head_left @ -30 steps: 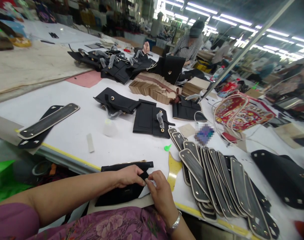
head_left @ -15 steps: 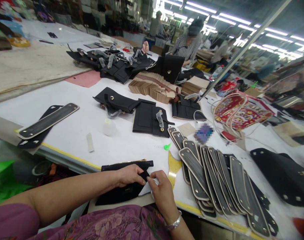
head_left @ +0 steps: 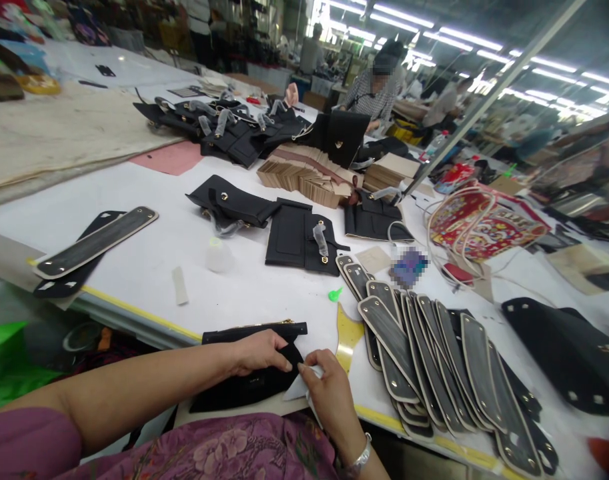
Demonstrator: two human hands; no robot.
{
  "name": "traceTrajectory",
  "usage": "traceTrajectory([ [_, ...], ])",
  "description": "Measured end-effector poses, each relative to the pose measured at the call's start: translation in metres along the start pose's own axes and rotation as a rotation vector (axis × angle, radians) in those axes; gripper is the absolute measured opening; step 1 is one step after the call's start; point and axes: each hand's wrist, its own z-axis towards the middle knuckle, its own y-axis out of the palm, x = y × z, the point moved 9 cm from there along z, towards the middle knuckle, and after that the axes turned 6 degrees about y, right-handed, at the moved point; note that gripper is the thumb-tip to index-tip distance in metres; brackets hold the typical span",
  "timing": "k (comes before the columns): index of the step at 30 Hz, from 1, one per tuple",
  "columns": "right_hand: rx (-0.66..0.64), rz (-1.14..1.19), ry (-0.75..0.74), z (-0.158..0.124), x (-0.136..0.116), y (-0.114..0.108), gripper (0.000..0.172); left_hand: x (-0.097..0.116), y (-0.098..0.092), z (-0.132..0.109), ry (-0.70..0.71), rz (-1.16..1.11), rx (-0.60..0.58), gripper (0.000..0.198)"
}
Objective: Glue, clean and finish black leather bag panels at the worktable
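Note:
A black bag piece with a gold zipper along its far edge lies at the table's front edge, before my body. My left hand is closed on this piece near its right end, thumb and fingers pinching the black material. Just to the right, my right hand is closed on a thin white sheet, with thumb and forefinger at the black piece's right edge. Part of the sheet is hidden behind the right fingers. I cannot tell whether it is still attached to the piece.
Right of my hands lies a pile of long dark strips with pale edges. A yellow template sits beside it. Farther back are black bag bodies, stacked brown cards and a slanting pole. A co-worker stands beyond.
My right hand has moved slightly right and down with the white sheet, away from my left hand. The left hand stays nearly in place on the black piece.

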Motion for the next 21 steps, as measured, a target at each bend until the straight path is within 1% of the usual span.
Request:
traceTrajectory([
  [4,0.027,0.018,-0.033,0.004,-0.005,-0.001,0.006,0.002,-0.002,0.0,0.02,0.032,0.017,0.007],
  [6,0.01,0.016,-0.023,0.004,-0.003,-0.001,0.007,0.001,-0.003,0.0,0.019,0.036,0.023,0.008],
  [10,-0.008,0.042,0.016,0.003,0.004,0.0,0.008,-0.001,-0.002,0.002,-0.006,0.021,-0.008,0.014],
  [14,0.033,0.058,-0.036,0.008,-0.005,-0.001,0.009,-0.002,-0.007,0.004,-0.007,0.05,0.029,0.01],
  [16,0.03,0.061,-0.051,0.007,-0.006,0.0,0.009,-0.002,-0.007,0.003,-0.006,0.046,0.033,0.009],
  [19,0.006,0.054,-0.022,0.003,0.001,0.001,0.01,-0.002,-0.003,0.002,-0.027,0.003,0.008,0.013],
  [21,0.012,0.058,-0.007,0.003,0.003,0.001,0.011,-0.003,-0.002,0.002,-0.039,-0.001,-0.001,0.013],
])
